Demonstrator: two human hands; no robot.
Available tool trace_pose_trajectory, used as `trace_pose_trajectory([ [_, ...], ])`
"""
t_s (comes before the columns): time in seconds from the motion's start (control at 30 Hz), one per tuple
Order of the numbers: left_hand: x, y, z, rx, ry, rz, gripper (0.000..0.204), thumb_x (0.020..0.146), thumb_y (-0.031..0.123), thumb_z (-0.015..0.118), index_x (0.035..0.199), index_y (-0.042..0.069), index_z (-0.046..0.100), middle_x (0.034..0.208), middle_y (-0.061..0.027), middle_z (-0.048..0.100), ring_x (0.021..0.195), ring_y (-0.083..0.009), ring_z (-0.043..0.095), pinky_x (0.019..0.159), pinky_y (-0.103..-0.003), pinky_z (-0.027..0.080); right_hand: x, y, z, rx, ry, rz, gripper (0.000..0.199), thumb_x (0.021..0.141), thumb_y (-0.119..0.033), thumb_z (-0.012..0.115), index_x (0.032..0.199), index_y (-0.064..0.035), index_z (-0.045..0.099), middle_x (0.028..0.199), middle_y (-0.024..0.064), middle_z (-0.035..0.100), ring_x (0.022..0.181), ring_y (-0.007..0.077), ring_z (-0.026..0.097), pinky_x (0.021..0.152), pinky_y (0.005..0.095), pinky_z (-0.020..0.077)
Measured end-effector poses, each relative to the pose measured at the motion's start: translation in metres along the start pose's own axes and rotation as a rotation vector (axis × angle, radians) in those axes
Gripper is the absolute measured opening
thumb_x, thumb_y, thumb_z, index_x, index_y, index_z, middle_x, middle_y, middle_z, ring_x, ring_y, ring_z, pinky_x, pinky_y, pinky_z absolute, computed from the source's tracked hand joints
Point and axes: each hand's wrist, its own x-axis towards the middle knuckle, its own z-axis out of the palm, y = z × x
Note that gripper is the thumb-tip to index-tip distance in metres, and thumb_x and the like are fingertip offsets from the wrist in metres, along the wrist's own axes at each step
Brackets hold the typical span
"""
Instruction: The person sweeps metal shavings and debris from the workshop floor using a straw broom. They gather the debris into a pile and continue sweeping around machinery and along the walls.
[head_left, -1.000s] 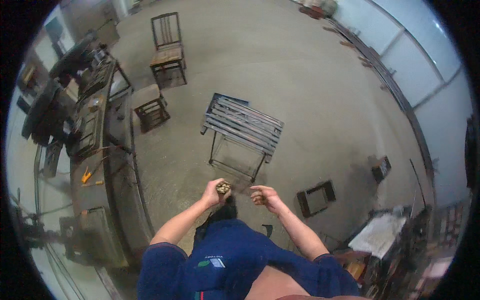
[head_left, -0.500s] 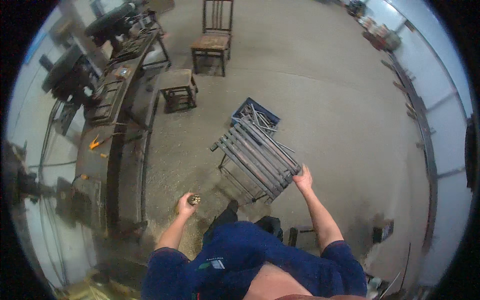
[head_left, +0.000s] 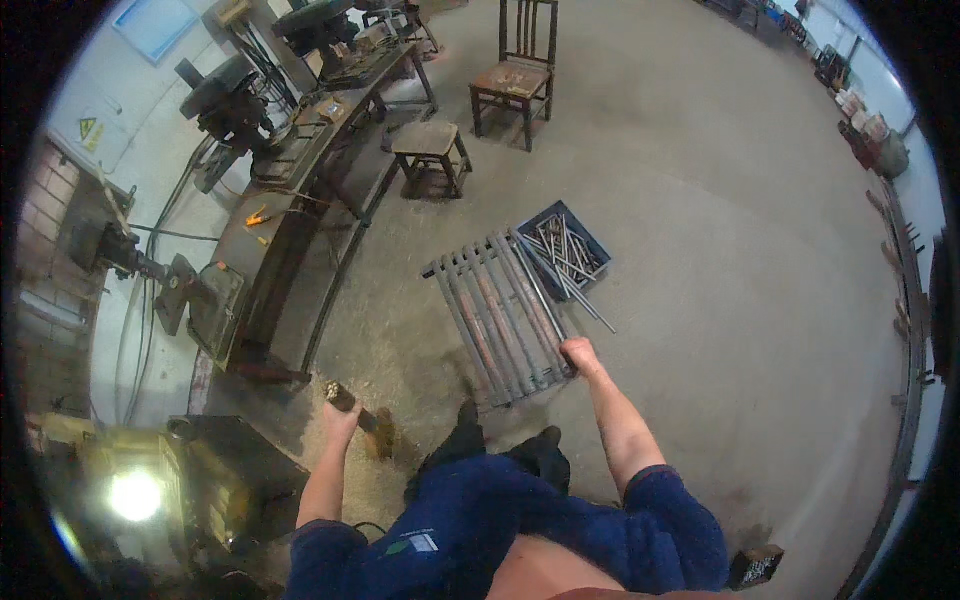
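My left hand (head_left: 342, 420) is closed around a bundle of thin rods (head_left: 340, 395), whose pale round ends face up and away from me. The bundle is tilted, and part of its length shows beside my fingers. In front of me stands a low slatted metal stand (head_left: 487, 310) made of several parallel grey and rusty bars. My right hand (head_left: 578, 356) is closed on its near right corner, next to a shiny rod along that edge; the fingers' undersides are hidden. Touching or close behind the stand's right side is a blue crate (head_left: 603, 262) full of loose metal rods (head_left: 565, 248).
A long metal workbench (head_left: 268, 265) runs along the left with drill presses (head_left: 228, 105) and an orange-handled tool (head_left: 257, 217). A stool (head_left: 428, 140) and a wooden chair (head_left: 512, 82) stand farther off. Yellow machinery (head_left: 120, 465) with a bright lamp is at lower left.
The view has swung left. My left hand has moved left and the bundle is tipped so more of its length shows. My right hand stays at the stand's corner, its fingers now more closed.
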Motion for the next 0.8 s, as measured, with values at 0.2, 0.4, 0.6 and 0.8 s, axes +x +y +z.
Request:
trace_pose_trajectory([
  [0.2, -0.013, -0.013, 0.021, -0.068, -0.041, -0.116, 0.017, 0.061, 0.013, 0.064, 0.066, -0.001, 0.056, 0.062, -0.0083, 0.058, 0.060, -0.0195, 0.058, 0.057, -0.033, 0.045, -0.095, -0.019, 0.025, 0.641, 0.153, 0.409, 0.012, 0.066, -0.010, 0.051, 0.060, 0.0001, 0.054, 0.061, 0.0100, 0.053, 0.056, 0.0207, 0.049, 0.059, 0.0361, 0.0397],
  [0.4, -0.015, -0.053, 0.053, -0.304, -0.071, -0.218, 0.024, 0.063, 0.013, 0.067, 0.078, -0.002, 0.055, 0.078, -0.0100, 0.059, 0.072, -0.0192, 0.058, 0.067, -0.032, 0.045, -0.233, -0.018, -0.002, 0.472, 0.112, 0.641, 0.014, 0.070, -0.014, 0.050, 0.070, -0.0001, 0.054, 0.065, 0.0065, 0.051, 0.058, 0.0200, 0.048, 0.053, 0.0378, 0.0401],
  [0.6, -0.020, -0.071, 0.074, -0.400, -0.094, -0.274, 0.029, 0.066, 0.015, 0.070, 0.082, -0.002, 0.052, 0.086, -0.0106, 0.058, 0.080, -0.0208, 0.057, 0.075, -0.032, 0.044, -0.371, 0.017, 0.027, 1.012, 0.558, 1.089, 0.016, 0.070, -0.017, 0.048, 0.070, -0.0015, 0.053, 0.064, 0.0060, 0.049, 0.057, 0.0187, 0.045, 0.050, 0.0346, 0.0357],
  [0.8, -0.059, -0.028, 0.080, -0.020, -0.253, 0.147, 0.027, 0.062, 0.017, 0.068, 0.081, 0.001, 0.057, 0.074, -0.0107, 0.060, 0.073, -0.0225, 0.059, 0.066, -0.033, 0.046, -0.481, -0.007, 0.069, 1.059, 1.228, 1.015, 0.020, 0.071, -0.019, 0.048, 0.076, -0.0002, 0.053, 0.074, 0.0080, 0.049, 0.065, 0.0224, 0.044, 0.059, 0.0375, 0.0378],
])
